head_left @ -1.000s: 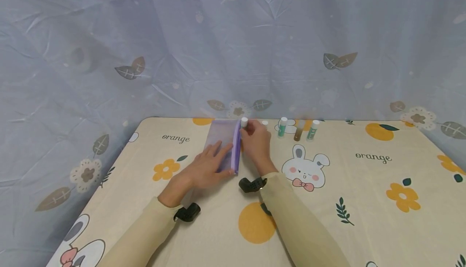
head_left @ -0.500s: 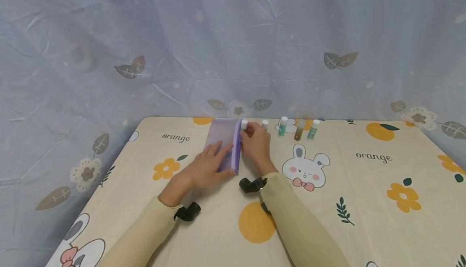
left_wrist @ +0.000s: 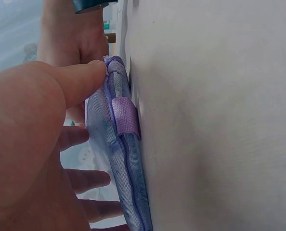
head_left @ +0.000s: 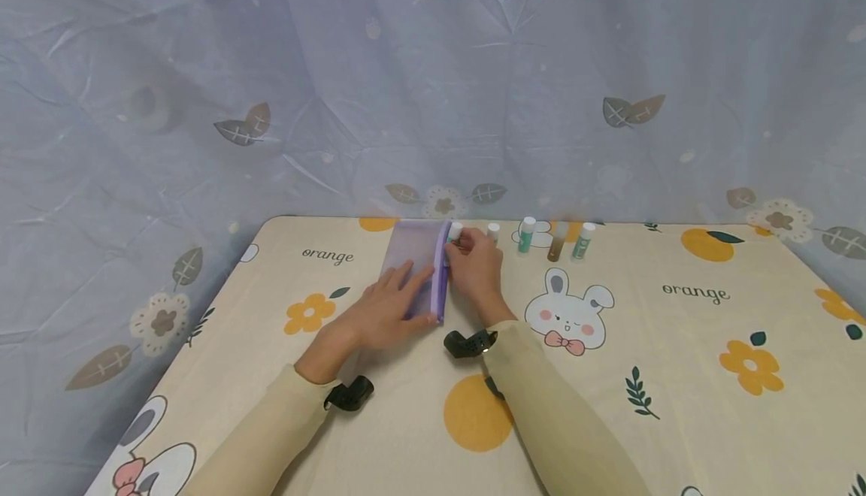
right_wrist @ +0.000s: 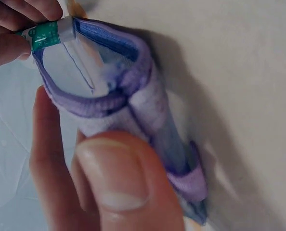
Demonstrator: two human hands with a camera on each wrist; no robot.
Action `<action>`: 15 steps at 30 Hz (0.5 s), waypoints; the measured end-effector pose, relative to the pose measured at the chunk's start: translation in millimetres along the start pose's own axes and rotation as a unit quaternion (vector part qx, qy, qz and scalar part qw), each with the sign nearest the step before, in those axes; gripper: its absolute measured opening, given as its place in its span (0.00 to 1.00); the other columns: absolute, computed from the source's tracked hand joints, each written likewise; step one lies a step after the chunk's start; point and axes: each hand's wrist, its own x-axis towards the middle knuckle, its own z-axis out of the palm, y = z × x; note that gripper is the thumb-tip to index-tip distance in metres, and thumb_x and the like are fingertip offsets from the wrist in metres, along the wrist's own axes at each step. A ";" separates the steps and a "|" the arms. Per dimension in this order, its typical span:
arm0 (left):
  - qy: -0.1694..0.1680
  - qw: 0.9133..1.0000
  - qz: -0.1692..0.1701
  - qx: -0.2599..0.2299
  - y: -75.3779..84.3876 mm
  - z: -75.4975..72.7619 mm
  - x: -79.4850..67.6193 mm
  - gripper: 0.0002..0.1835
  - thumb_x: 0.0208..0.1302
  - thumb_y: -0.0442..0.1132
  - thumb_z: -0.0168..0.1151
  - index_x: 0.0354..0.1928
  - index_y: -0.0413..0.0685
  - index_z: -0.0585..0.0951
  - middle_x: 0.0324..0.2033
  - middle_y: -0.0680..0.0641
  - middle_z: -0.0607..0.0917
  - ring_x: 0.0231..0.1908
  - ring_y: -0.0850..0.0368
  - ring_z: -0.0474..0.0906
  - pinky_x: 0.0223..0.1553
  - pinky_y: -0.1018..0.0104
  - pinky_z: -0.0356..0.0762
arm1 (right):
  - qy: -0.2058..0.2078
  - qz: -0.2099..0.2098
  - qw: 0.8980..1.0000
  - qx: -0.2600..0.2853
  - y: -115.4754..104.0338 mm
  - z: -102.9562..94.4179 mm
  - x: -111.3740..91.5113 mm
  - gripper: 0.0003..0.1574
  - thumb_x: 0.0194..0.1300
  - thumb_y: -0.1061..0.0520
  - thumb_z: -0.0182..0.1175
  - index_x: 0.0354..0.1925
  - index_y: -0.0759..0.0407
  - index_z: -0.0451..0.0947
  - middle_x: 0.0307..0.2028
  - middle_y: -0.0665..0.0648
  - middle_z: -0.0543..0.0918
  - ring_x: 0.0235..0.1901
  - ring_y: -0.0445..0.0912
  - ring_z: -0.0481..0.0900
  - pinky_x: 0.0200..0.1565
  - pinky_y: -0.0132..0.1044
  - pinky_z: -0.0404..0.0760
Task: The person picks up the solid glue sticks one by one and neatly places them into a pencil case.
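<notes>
Seemingly the left hand (head_left: 387, 314), spread open, steadies the flat purple mesh pouch (head_left: 409, 244) while the right hand (head_left: 476, 264) pinches a green-and-white plastic tube (right_wrist: 46, 36) at its rim (right_wrist: 87, 108).

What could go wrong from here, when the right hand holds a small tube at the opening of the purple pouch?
The held tube may catch on the rim of the pouch, since its end sits right at the edge. The pouch might shift if the left hand, resting on it, lifts. The right hand could knock the nearby tube, whose white cap shows just beyond it.
</notes>
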 end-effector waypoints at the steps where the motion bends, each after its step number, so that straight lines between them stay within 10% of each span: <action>1: 0.000 1.000 0.000 0.002 0.0 0.1 0.1 0.45 0.78 0.59 0.59 0.86 0.52 0.51 0.84 0.29 0.48 0.82 0.24 0.45 0.77 0.23 0.52 | -0.001 0.007 1.000 0.005 0.2 0.2 0.2 0.25 0.73 0.57 0.67 0.64 0.62 0.80 0.58 0.65 0.89 0.55 0.56 0.90 0.56 0.46 0.88; 9: 0.000 1.000 -0.001 0.002 -1.4 1.6 1.1 0.46 0.77 0.59 0.59 0.87 0.53 0.51 0.84 0.29 0.48 0.82 0.24 0.44 0.77 0.24 0.52 | -0.009 0.067 0.994 0.084 3.9 2.7 3.6 0.23 0.72 0.58 0.68 0.62 0.64 0.82 0.51 0.64 0.91 0.41 0.51 0.92 0.42 0.37 0.90; 15: 0.000 1.000 -0.005 0.004 -1.9 1.9 1.6 0.45 0.78 0.59 0.58 0.86 0.52 0.52 0.84 0.30 0.48 0.83 0.24 0.44 0.77 0.25 0.52 | -0.032 0.119 0.970 0.209 8.8 5.7 5.6 0.23 0.72 0.61 0.67 0.61 0.70 0.81 0.51 0.68 0.90 0.37 0.44 0.89 0.42 0.33 0.90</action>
